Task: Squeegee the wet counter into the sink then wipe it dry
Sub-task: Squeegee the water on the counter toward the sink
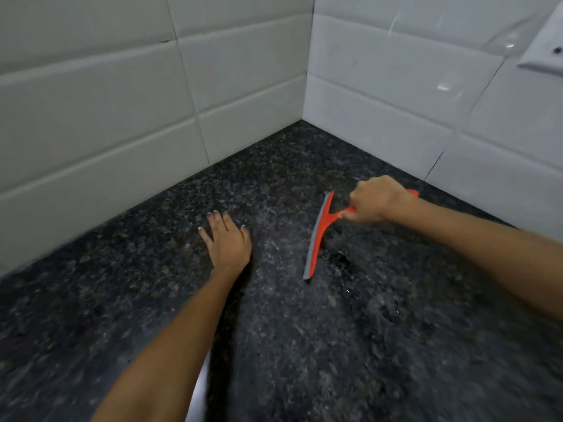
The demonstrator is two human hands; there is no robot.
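A dark speckled granite counter (304, 330) fills the lower view and runs into a tiled corner. My right hand (373, 200) grips the handle of a red squeegee (318, 236) whose grey blade lies on the counter, running from near the right wall toward me. A wet patch glistens just right of the blade. My left hand (227, 240) rests flat on the counter with straight fingers, to the left of the squeegee and apart from it. The sink is not in sight, apart from a thin metal strip (201, 388) under my left forearm.
White tiled walls (122, 102) meet in a corner behind the counter. A white outlet plate (545, 47) sits on the right wall at the top right.
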